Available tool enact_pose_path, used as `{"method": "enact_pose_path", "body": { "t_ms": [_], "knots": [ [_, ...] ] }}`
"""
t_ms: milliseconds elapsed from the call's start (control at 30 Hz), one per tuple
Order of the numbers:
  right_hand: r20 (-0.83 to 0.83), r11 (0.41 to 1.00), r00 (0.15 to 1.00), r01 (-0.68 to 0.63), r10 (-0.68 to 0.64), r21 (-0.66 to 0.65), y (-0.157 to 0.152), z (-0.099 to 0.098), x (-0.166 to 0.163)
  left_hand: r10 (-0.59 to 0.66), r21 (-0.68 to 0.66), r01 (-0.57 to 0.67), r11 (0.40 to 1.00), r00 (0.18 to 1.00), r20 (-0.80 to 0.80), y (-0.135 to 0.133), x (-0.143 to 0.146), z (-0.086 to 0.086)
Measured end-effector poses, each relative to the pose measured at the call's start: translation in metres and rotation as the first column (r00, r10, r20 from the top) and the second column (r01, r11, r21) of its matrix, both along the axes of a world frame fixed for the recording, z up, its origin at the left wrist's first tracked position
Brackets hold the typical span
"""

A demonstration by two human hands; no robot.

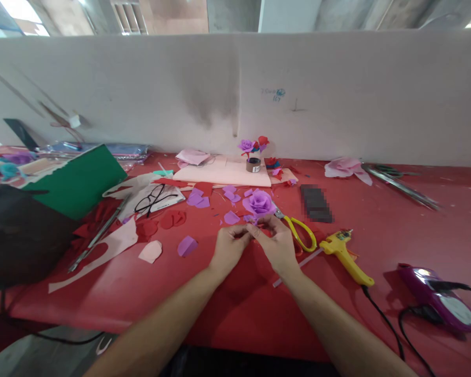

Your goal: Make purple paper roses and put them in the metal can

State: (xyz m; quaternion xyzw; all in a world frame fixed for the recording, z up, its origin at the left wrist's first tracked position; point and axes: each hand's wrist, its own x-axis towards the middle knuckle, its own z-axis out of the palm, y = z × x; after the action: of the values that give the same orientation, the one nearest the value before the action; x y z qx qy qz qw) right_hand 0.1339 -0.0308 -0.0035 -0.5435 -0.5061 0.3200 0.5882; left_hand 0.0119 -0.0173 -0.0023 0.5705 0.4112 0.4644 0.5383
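Just beyond my fingertips a purple paper flower [259, 203] with layered, curled petals faces up. My right hand [275, 242] is closed below the bloom, its thumb and fingers pinched together. From the other side my left hand [231, 243] pinches at the same spot, its fingertips meeting the right thumb. The flower's underside and whatever part lies between the fingers are hidden. Close to the right hand rest scissors with yellow handles [304, 235], their blades partly behind the flower. Loose purple petals [187, 245] and red petals [172, 220] lie to the left.
A yellow glue gun [347, 256] lies right, its cord running toward a purple power socket [439, 298]. Eyeglasses [155, 200] and paper scraps are at left, near a green sheet [82, 180]. Finished paper flowers [246, 145] stand in a tape roll [253, 165] before the white partition [141, 94].
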Motion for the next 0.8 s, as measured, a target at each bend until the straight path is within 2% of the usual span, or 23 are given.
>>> {"method": "enact_pose_path", "body": {
  "t_ms": [133, 333, 567, 733, 800],
  "knots": [
    [0.102, 0.996, 0.991, 0.083, -0.081, -0.014, -0.004, 0.006, -0.001, -0.023, 0.001, 0.023, 1.000, 0.999, -0.031, -0.001, 0.000, 0.001],
    [0.167, 0.998, 0.985, -0.049, 0.042, 0.041, -0.004, 0.003, 0.000, -0.026, -0.012, 0.026, 1.000, 0.998, -0.054, 0.000, 0.001, 0.002],
    [0.058, 0.990, 0.989, -0.139, 0.138, 0.017, -0.003, 0.003, -0.001, -0.016, -0.032, 0.016, 0.999, 1.000, -0.025, 0.001, 0.002, -0.001],
    [-0.126, 0.961, 0.955, -0.275, 0.269, -0.026, 0.002, -0.002, 0.000, 0.000, -0.031, 0.000, 1.000, 1.000, -0.007, 0.001, 0.002, 0.000],
    [-0.143, 0.965, 0.958, -0.257, 0.250, -0.040, 0.004, -0.005, 0.001, 0.019, -0.039, -0.019, 0.999, 1.000, 0.000, 0.001, 0.002, 0.000]
  ]
}}
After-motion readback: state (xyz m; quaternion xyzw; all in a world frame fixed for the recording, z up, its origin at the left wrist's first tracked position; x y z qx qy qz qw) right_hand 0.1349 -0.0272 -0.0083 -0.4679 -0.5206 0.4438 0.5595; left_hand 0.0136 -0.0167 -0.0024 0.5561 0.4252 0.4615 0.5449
